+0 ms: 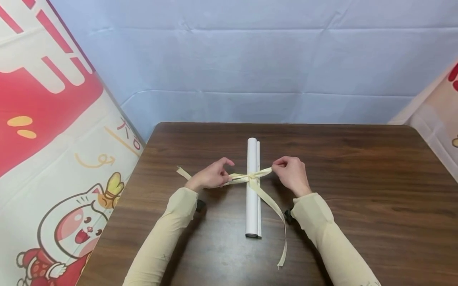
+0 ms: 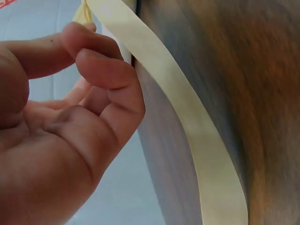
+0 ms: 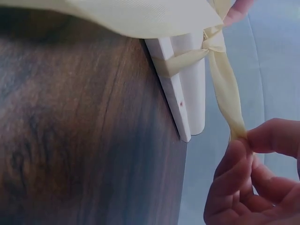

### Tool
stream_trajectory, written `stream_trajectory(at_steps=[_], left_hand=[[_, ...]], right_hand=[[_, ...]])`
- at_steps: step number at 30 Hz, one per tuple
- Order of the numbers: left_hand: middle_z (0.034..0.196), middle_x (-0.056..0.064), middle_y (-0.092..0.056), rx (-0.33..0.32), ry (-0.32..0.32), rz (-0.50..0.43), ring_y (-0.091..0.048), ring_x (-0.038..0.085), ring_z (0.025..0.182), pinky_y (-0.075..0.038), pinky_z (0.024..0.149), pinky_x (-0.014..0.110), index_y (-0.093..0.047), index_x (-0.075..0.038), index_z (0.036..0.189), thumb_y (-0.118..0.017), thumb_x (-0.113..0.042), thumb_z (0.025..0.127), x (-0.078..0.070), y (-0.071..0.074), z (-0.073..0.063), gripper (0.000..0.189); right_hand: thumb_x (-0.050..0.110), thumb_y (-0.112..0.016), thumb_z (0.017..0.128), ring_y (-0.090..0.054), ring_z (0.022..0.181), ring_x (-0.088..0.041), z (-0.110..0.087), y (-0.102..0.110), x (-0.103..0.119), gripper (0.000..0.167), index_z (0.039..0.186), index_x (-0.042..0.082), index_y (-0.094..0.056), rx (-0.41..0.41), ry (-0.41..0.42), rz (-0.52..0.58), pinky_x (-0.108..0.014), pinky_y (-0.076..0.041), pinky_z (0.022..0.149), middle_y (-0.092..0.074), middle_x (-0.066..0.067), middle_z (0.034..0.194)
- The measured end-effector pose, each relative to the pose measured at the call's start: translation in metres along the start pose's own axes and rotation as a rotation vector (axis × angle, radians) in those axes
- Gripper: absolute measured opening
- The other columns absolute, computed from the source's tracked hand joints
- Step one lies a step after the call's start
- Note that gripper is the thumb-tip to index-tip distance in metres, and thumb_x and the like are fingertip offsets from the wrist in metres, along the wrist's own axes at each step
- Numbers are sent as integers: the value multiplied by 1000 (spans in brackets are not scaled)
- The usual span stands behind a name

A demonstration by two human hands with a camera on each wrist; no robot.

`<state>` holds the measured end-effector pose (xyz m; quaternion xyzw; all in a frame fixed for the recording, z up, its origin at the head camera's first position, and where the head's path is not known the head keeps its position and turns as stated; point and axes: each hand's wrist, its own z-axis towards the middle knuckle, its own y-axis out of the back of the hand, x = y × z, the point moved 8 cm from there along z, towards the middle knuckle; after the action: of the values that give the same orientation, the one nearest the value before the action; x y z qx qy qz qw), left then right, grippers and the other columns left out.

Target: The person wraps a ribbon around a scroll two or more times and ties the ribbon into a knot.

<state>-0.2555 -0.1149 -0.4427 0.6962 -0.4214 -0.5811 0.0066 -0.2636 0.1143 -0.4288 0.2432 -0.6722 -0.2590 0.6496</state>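
Note:
A white rolled-up tube (image 1: 252,210) lies lengthwise on the table, with a thin white strip (image 1: 259,218) along its right side. Around both runs a cream ribbon (image 1: 267,198), knotted on top of the tube. My left hand (image 1: 211,175) pinches ribbon just left of the knot; its index finger points away. In the right wrist view, the thumb and fingertips of my right hand (image 3: 255,173) pinch a ribbon loop (image 3: 227,89) drawn out from the knot. One loose tail curves down toward the near side; another sticks out beyond my left hand.
Brown wood-grain table (image 1: 375,178) lies under everything. Behind it hangs a pale blue cloth (image 1: 250,71). A printed cartoon sheet (image 1: 71,159) covers the left side, and another printed sheet (image 1: 440,123) hangs at the right.

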Motion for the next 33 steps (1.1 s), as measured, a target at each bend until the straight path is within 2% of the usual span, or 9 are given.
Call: stream_trajectory(at_steps=[8,15,19,23,27,30,33], left_hand=[[87,15,-61,95,-41,28,-49,13,64,-41,61,24,-34,-1,136,-53,0,95,10,3,3,45],[82,8,-61,145,-60,75,-51,12,68,-42,62,23,-37,-5,135,-54,4,92,18,7,2,47],[82,8,-60,133,-83,78,-50,12,67,-41,63,24,-43,-3,131,-56,3,91,18,12,4,42],[81,3,-58,97,-95,96,-52,12,69,-42,70,25,-51,-2,125,-61,-3,90,18,15,7,37],[90,3,-62,91,-63,111,-57,12,73,-45,75,25,-54,-7,127,-67,-20,89,18,8,10,42],[100,3,-64,95,-41,129,-58,11,73,-46,74,26,-56,-12,128,-68,-34,88,15,-1,12,47],[99,1,-66,44,-70,211,-57,10,73,-45,73,25,-60,-13,123,-66,-35,88,7,-2,15,41]], right_hand=[[18,-59,86,-60,75,-21,-3,2,-6,19,92,8,-74,10,-33,-5,-28,-44,66,-72,-9,85],[15,-59,85,-59,71,-19,-4,3,-11,18,93,6,-73,44,-47,-4,-27,-44,64,-71,-7,80],[16,-59,86,-59,70,-18,-5,3,-12,19,93,7,-73,33,-38,-8,-27,-44,64,-71,-6,78],[18,-59,86,-58,70,-18,-5,2,-11,18,92,8,-73,8,-22,10,-27,-43,65,-71,-6,79],[19,-59,85,-58,70,-18,-5,1,-10,19,92,8,-73,9,-27,20,-27,-43,65,-71,-5,79],[19,-59,86,-58,71,-18,-5,0,-11,18,92,8,-73,15,-36,19,-27,-44,65,-70,-5,79],[19,-59,86,-59,71,-19,-4,1,-10,18,92,8,-73,12,-34,20,-27,-44,65,-71,-6,79]])
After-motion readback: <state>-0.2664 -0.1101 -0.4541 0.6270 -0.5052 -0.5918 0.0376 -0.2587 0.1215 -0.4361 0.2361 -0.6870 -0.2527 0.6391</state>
